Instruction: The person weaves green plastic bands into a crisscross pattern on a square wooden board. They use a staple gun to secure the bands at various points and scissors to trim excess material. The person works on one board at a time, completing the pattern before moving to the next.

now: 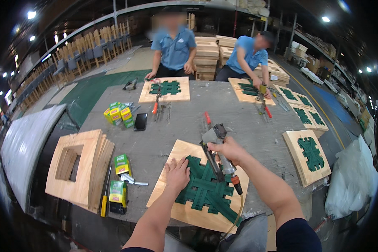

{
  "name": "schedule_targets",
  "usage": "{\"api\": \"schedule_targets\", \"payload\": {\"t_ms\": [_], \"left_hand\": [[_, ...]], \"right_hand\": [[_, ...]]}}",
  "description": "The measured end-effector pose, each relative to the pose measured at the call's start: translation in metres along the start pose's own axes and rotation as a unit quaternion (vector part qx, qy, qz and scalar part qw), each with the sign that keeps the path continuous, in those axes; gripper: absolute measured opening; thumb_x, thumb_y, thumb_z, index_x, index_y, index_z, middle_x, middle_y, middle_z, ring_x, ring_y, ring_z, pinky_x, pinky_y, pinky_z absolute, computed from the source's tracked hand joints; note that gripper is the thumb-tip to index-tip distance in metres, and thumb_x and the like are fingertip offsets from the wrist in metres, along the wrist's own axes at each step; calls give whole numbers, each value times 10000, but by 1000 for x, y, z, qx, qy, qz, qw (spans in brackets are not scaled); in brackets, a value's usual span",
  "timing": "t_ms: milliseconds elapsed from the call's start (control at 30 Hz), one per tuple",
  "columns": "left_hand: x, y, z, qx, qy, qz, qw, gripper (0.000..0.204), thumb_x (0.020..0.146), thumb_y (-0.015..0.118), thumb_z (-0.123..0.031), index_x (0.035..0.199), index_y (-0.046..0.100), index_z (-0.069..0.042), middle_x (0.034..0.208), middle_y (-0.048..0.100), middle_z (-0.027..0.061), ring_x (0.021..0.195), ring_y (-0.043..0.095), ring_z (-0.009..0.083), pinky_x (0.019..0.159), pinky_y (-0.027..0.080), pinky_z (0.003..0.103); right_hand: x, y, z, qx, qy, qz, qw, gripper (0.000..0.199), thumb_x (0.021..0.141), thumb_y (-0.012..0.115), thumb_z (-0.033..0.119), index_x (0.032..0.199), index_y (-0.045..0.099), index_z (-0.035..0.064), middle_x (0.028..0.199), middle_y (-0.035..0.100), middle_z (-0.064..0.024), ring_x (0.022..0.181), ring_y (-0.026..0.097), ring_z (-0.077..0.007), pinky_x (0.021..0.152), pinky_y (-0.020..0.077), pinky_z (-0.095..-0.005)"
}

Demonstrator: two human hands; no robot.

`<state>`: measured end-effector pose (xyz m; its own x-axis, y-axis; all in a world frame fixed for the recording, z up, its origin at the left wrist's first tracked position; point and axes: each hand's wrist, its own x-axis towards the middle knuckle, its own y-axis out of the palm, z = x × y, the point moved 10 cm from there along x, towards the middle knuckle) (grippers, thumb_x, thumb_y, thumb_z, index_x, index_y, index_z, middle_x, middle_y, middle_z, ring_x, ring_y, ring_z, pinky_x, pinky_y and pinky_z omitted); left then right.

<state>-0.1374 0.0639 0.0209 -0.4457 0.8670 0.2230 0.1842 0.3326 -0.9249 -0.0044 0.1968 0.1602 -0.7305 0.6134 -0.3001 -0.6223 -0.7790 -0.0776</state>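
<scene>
A pale wooden panel (pixel 185 212) lies tilted on the grey table in front of me, with dark green webbing (pixel 203 185) woven in crossing strips over its middle. My left hand (pixel 177 173) rests flat on the panel's left side, fingers stretched out and fingertips at the webbing's edge. Wrapped round a grey pneumatic staple gun (pixel 215 133), my right hand (pixel 230 149) holds it over the webbing's right part. Whether the gun's tip touches the webbing, I cannot tell. An orange-collared air hose (pixel 238 187) runs from the gun down towards me.
Left stands a stack of square wooden frames (pixel 88 155), beside green-and-yellow boxes (pixel 122 164), staple strips (pixel 130 178) and a yellow-handled tool (pixel 103 206). A phone (pixel 140 122) lies farther back. Webbed panels (pixel 296 155) are stacked right. Across the table two people work on similar panels (pixel 185 84).
</scene>
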Motion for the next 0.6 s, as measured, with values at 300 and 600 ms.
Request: {"api": "schedule_targets", "payload": {"t_ms": [300, 600], "left_hand": [[0, 0, 5, 10, -10, -19, 1000, 465, 1057, 477, -358, 1471, 559, -161, 1578, 488, 15, 1468, 396, 398, 1201, 223, 651], [0, -2, 6, 15, -7, -20, 1000, 469, 1051, 486, -359, 1467, 559, -158, 1562, 505, 34, 1469, 397, 392, 1179, 253, 667]], "right_hand": [[62, 26, -45, -77, 70, 20, 994, 357, 913, 797, 264, 1054, 606, -2, 864, 673, -65, 555, 589, -128, 458, 479, -312], [82, 59, -67, -132, 77, 44, 987, 244, 931, 769, 220, 971, 643, 15, 786, 645, -42, 536, 563, -126, 453, 462, -311]]}}
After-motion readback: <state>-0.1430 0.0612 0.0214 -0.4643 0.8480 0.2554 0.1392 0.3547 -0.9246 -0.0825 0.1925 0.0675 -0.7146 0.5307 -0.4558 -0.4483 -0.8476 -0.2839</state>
